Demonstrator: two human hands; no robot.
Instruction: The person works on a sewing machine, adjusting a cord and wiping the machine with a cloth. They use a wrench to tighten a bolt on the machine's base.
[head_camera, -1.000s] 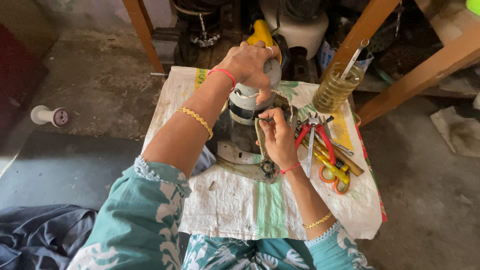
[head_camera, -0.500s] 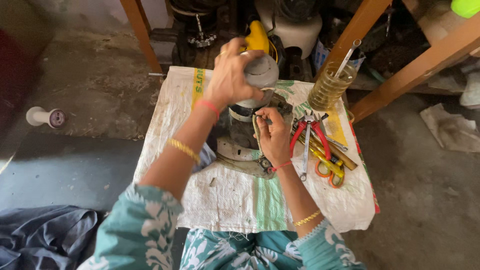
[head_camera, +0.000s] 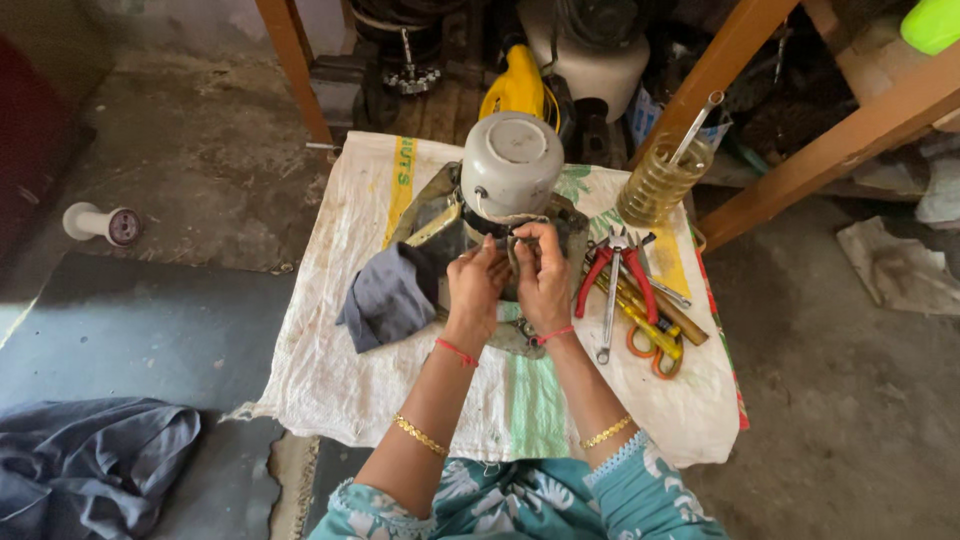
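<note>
Counting one dome-topped grey metal motor housing upright on the white woven sack; left hand and right hand both pinch something tiny against its dark base, beside one red-handled pliers.

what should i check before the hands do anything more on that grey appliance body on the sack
1. Both hands at the work: ok, left hand and right hand meet at the front of the grey round appliance body.
2. Small part pinched between the fingers: cannot tell, too small.
3. Body steady on the white woven sack: ok, upright.
4. Grey cloth out of the way: ok, beside the left hand.
5. Red-handled pliers reachable: ok, beside the right hand.
</note>
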